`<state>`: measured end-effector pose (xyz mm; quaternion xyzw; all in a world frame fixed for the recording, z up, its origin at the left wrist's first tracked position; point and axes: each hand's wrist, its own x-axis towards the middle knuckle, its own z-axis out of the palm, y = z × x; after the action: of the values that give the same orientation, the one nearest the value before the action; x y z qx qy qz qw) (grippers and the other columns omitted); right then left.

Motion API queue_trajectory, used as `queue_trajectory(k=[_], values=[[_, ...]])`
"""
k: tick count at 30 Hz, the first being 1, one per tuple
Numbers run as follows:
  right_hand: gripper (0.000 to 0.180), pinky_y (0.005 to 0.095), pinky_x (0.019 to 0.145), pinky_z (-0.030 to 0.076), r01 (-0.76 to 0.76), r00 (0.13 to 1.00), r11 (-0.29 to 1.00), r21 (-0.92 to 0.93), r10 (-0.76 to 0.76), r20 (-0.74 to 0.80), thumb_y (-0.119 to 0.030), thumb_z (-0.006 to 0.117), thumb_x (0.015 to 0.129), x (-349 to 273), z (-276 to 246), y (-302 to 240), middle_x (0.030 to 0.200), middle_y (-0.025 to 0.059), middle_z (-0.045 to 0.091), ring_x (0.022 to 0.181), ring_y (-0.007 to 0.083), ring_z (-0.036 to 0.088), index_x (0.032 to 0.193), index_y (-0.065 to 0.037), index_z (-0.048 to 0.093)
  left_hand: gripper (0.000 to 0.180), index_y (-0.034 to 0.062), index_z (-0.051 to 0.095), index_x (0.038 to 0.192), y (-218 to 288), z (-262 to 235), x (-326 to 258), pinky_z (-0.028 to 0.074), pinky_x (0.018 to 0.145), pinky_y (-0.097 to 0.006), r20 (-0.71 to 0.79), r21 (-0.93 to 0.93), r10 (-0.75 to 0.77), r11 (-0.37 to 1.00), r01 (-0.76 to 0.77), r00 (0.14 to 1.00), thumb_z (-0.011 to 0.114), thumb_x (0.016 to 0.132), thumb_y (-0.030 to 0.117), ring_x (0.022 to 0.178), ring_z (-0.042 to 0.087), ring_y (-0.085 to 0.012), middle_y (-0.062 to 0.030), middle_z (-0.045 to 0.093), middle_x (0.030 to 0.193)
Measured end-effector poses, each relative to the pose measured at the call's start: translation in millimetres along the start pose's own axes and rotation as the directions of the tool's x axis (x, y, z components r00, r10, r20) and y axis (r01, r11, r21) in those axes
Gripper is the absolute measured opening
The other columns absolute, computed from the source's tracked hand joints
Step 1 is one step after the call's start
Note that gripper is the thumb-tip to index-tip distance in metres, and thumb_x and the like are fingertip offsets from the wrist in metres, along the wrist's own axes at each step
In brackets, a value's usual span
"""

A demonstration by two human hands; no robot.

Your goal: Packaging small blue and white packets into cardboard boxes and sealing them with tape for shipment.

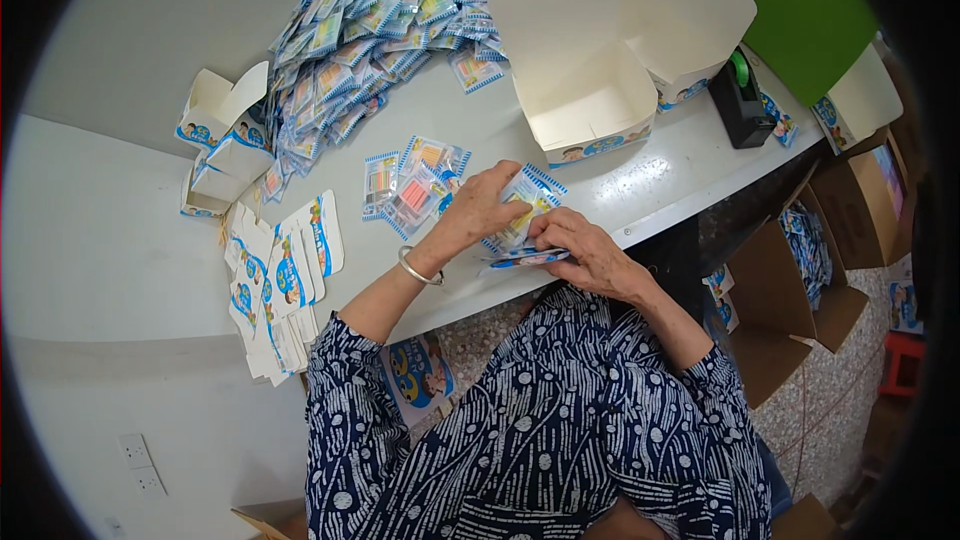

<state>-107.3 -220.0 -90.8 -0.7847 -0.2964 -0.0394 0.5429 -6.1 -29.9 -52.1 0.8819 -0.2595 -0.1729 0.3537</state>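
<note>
Close to the table's front edge, my left hand [480, 208] rests its fingers and thumb on small clear packets [540, 183] with blue striped ends and a yellowish content. My right hand [592, 252] is closed on another packet [525, 258], which is seen almost edge-on at the front of the bunch. How many packets lie between the hands cannot be told. Just left of them, several loose packets [412, 198] with coloured sticks inside lie overlapping on the white table [370, 285].
A large heap of packets [350, 50] fills the back left. Open white boxes [575, 90] stand at the back, beside a black tape dispenser [742, 105]. Flat printed box blanks [270, 290] lie at the left edge. Cardboard cartons [765, 285] sit at lower right.
</note>
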Motion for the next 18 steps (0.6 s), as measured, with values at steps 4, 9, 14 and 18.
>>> queue_trajectory(k=[4, 9, 14, 18], values=[[0.031, 0.0378, 0.087, 0.046, 0.055, 0.998, 0.997, -0.045, -0.056, -0.02, -0.003, 0.069, 0.071, 0.6, -0.6, 0.5, 0.11, 0.0097, 0.056, 0.104, 0.0295, 0.054, 0.097, -0.004, 0.053, 0.041, 0.0023, 0.055, 0.11, -7.5, -0.2, 4.0, 0.049, 0.08, -0.035, -0.006, 0.409, 0.235, 0.888, -0.212, 0.972, 0.068, 0.077, 0.022, 0.089, 0.061, -0.0284, -0.0146, 0.062, 0.106], [0.033, 0.0349, 0.085, 0.046, -0.074, 0.993, 0.993, -0.093, 0.065, -0.095, -0.007, 0.071, 0.075, -1.2, 3.4, 0.8, 0.106, 0.0093, 0.053, 0.101, 0.0287, 0.054, 0.101, -0.004, 0.053, 0.039, 0.0018, 0.053, 0.109, 10.0, -1.9, -4.0, 0.048, 0.076, -0.037, 0.054, 0.084, 0.056, 0.995, -0.061, 0.997, 0.067, 0.077, 0.02, 0.083, 0.061, -0.0299, -0.0147, 0.063, 0.096], [0.041, 0.0356, 0.089, 0.045, -0.162, 0.962, 0.977, -0.137, 0.126, -0.243, -0.011, 0.074, 0.075, 0.3, 8.2, -1.7, 0.11, 0.0135, 0.05, 0.104, 0.031, 0.052, 0.105, 0.0, 0.05, 0.036, 0.002, 0.052, 0.111, 30.3, -22.9, -26.5, 0.048, 0.075, -0.036, -0.034, 0.03, 0.136, 0.99, -0.135, 0.99, 0.065, 0.081, 0.017, 0.083, 0.061, -0.0287, -0.0133, 0.062, 0.096], [0.055, 0.0374, 0.095, 0.043, -0.101, 0.936, 0.953, -0.286, -0.006, -0.351, -0.012, 0.076, 0.073, 1.8, 9.9, -4.2, 0.121, 0.0203, 0.046, 0.108, 0.0331, 0.051, 0.116, 0.003, 0.045, 0.04, 0.0019, 0.052, 0.119, 25.1, -19.0, -38.9, 0.048, 0.076, -0.037, 0.035, 0.031, 0.337, 0.941, -0.338, 0.941, 0.066, 0.086, 0.022, 0.083, 0.062, -0.0293, -0.0131, 0.063, 0.1]])
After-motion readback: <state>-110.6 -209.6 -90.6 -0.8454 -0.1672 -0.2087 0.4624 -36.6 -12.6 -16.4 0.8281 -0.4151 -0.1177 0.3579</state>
